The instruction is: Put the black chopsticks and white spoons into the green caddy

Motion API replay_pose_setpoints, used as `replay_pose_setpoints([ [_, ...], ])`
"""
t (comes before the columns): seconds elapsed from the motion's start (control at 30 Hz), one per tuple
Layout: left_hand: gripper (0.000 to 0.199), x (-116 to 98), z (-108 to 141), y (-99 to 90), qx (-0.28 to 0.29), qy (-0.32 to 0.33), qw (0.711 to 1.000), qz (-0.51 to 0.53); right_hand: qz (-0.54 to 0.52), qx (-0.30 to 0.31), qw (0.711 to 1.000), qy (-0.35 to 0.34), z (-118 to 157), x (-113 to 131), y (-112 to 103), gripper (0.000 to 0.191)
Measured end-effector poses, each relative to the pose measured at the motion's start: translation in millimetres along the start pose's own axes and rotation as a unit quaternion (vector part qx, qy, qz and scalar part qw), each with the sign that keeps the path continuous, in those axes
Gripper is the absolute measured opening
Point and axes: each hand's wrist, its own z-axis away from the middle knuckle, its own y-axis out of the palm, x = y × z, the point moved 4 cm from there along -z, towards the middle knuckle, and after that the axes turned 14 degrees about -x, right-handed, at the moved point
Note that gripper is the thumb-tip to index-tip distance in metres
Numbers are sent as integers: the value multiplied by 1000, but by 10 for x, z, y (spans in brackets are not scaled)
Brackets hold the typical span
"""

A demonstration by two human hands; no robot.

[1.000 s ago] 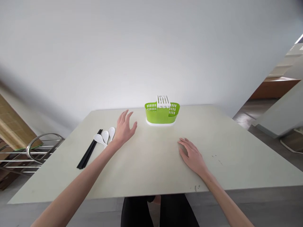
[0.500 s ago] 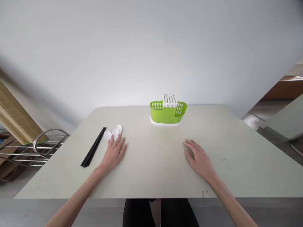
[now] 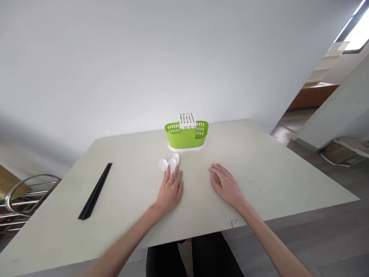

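Basket (image 3: 186, 139) at the back of the table (image 3: 129, 161), spoons (image 3: 172, 164) before it, chopsticks (image 3: 95, 192) to the left.
The basket stands near the wall (image 3: 144, 57); the spoons lie together in front of it, the left hand (image 3: 170, 191) over their near ends. The chopsticks lie side by side, well apart from the spoons. The right hand (image 3: 226, 184) is right of the spoons.

Bare worktop (image 3: 123, 173) lay open between the chopsticks (image 3: 95, 191) and the spoons (image 3: 170, 163). The green basket (image 3: 186, 138) blocked the way straight back from the spoons toward the wall (image 3: 184, 57).
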Motion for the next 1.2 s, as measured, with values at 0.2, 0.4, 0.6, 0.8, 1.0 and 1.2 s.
replay_pose_setpoints([
  [0.2,47,-810,-337,457,14,23,999,35,-52,-65,995,53,-26,-95,-36,46],
  [0.4,56,-1388,-489,721,35,4,996,83,-94,-127,982,104,-68,-120,-143,45],
  [0.6,76,-1405,-334,445,70,16,984,161,-112,-129,978,121,-62,-92,-192,47],
  [0.8,52,-298,-97,-386,10,41,993,111,-99,-105,982,126,-18,-84,-186,48],
  [1.0,66,1572,385,-1296,-50,-153,977,-140,-73,-93,985,124,12,-95,-162,52],
  [1.2,84,2469,905,-1545,95,-235,954,-158,-61,-89,983,150,65,-131,-157,56],
])
